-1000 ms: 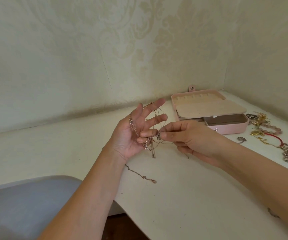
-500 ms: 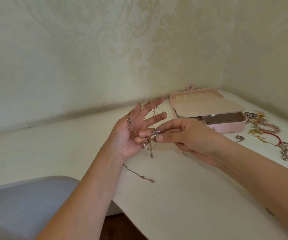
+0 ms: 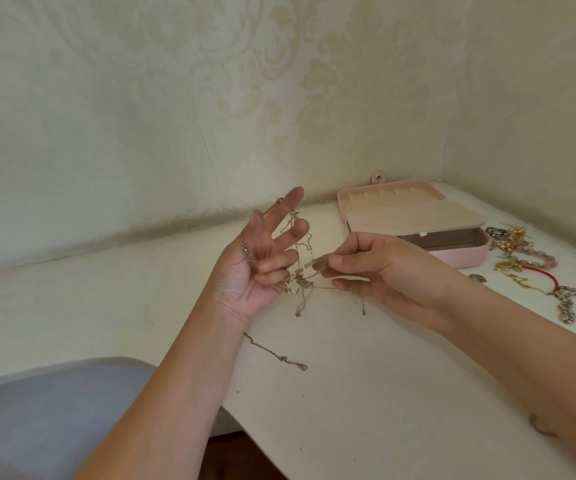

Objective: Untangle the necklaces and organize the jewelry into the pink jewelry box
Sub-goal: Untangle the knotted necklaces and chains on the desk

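Two hands work the tangled necklaces [image 3: 293, 288], held up over the middle of the counter [image 3: 366, 403], well apart from the pink jewelry box [image 3: 466, 257] at the far right corner. In the head view, the right hand [image 3: 376, 271] has drawn a little to the right since half a second ago, when its pinch sat against the fingertips of the left hand [image 3: 252, 271]; now a short gap shows between them and a fine strand runs taut across it. The right grip is a thumb-and-forefinger pinch on that strand, other fingers curled. The left grip is splayed, its upper fingers straight, the lower two half bent, chains draped over them and looped near the forefinger's base; whether the bent fingers clamp anything I cannot tell. I judge this as one strand being teased out of the knot, so the untangling is under way and nothing is ready for boxing. The knot hangs just beside the left fingertips; two loose ends dangle below the hands, and a tail [image 3: 279, 356] trails on the counter under the left wrist and could snag. The box stands open, a beige flap over most of its base, no chain visible inside. To its right lies loose jewelry [image 3: 518, 252], a red cord [image 3: 541, 272] and a silver chain bracelet [image 3: 569, 306], all unsorted; the right forearm lies near them. A grey seat [image 3: 54, 410] fills the lower left.
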A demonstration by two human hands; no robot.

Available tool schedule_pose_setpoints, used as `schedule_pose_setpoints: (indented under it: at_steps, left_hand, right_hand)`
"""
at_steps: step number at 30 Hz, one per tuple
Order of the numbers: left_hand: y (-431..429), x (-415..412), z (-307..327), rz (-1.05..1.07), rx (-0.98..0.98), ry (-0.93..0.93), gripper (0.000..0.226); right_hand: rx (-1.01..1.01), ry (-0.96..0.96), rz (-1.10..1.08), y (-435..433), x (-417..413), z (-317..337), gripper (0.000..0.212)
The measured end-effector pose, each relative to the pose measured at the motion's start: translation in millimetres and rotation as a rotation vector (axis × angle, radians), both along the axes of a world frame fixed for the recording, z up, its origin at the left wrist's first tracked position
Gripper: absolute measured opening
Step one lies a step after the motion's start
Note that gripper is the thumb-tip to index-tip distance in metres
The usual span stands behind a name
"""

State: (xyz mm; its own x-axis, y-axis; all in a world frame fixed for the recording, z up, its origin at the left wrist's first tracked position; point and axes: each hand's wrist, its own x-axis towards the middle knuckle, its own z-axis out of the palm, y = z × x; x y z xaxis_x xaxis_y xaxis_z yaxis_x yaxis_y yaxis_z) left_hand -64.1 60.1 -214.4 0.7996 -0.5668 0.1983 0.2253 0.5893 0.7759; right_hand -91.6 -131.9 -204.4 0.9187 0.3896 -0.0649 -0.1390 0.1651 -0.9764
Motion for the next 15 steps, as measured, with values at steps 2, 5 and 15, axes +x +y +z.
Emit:
schedule_pose_setpoints:
  at_steps: [2, 5, 15]
  left_hand:
    - [0.3, 0.1, 0.4, -0.019, -0.052, 0.04, 0.066]
    - [1.9, 0.3, 0.5, -0.051, -0.123, 0.093, 0.069]
    - [2.9, 1.8, -1.7, 0.02, -0.141, 0.059, 0.075]
  right_hand:
    - [-0.067, -0.057, -0.018, 0.1, -1.4, 0.6, 0.017]
    - [0.022, -0.041, -0.107, -4.8, 1.5, 4.8, 0.019]
    - [0.211, 0.048, -0.151, -11.1, 1.6, 12.4, 0.023]
